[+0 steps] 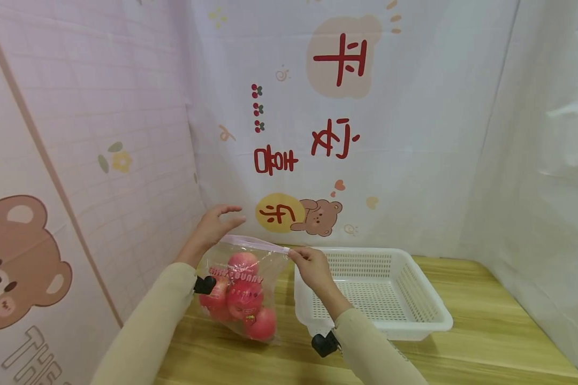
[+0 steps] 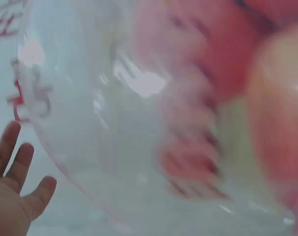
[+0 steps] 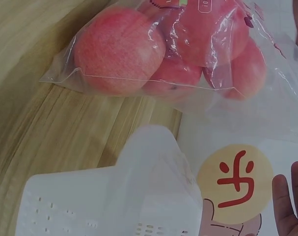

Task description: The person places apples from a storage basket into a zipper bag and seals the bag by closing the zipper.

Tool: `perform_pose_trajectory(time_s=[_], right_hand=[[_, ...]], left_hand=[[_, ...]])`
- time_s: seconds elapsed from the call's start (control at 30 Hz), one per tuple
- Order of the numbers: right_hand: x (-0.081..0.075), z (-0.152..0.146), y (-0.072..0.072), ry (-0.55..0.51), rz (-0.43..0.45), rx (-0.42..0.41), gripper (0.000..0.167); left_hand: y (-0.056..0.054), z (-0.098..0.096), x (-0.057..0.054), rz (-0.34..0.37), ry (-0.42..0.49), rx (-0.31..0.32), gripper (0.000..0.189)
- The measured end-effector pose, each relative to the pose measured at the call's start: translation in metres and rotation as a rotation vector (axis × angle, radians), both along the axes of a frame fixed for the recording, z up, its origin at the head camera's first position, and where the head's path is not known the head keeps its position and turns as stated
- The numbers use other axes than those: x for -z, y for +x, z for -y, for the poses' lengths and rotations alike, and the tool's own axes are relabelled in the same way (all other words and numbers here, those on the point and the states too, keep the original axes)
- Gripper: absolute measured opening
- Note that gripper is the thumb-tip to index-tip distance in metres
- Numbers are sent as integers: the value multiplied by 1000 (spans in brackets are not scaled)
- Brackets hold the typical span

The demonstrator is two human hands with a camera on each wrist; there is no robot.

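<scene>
A clear zip bag [image 1: 276,272] with pink lettering holds several red apples [image 1: 261,323] and stands on the table at centre left in the head view. Its pink top strip [image 1: 250,243] runs straight across, with a pale slider [image 1: 286,250] at the right end. My right hand [image 1: 314,271] pinches that end between thumb and fingers. Just above the strip's left end is my left hand [image 1: 214,227], fingers spread and apart from the bag. The left wrist view shows this hand [image 2: 18,184] with nothing in it. In the right wrist view, the right fingers [image 3: 288,201] are only partly visible.
A white perforated plastic basket [image 1: 426,321] stands on the wooden table [image 1: 491,321], right of the bag and behind my right forearm. A printed cloth [image 1: 414,133] hangs behind the table, and another cloth side [image 1: 144,214] closes off the left.
</scene>
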State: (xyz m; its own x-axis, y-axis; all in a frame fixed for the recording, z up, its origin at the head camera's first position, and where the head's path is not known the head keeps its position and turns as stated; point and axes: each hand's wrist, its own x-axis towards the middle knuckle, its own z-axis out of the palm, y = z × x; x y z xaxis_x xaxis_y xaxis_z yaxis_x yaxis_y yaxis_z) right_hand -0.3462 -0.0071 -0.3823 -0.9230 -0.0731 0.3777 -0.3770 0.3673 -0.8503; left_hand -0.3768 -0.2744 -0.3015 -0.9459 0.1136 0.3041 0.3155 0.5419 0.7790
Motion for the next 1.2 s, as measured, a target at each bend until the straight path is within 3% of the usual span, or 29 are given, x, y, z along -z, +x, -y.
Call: perform_pose_trajectory(time_s=[0.2,0.4,0.53,0.7,0.9,1.2], right_hand=[[1,0,1,9,-13,-6,20],[2,-1,2,16,14,-6,21],[3,-1,3,18,11,-11,21],[1,-2,6,30,3,-19,22],[-1,-2,7,30,25,-32,23],[-1,0,6,6,21,1,22]], left_hand=[[2,-38,-13,14,-178,148,50],[1,-62,-8,32,-341,246,46],[-1,-72,-1,5,-448,262,41],[1,-80,5,-26,-556,234,34],[1,-84,8,-7,-583,250,31],[2,-86,11,1,-505,302,14]])
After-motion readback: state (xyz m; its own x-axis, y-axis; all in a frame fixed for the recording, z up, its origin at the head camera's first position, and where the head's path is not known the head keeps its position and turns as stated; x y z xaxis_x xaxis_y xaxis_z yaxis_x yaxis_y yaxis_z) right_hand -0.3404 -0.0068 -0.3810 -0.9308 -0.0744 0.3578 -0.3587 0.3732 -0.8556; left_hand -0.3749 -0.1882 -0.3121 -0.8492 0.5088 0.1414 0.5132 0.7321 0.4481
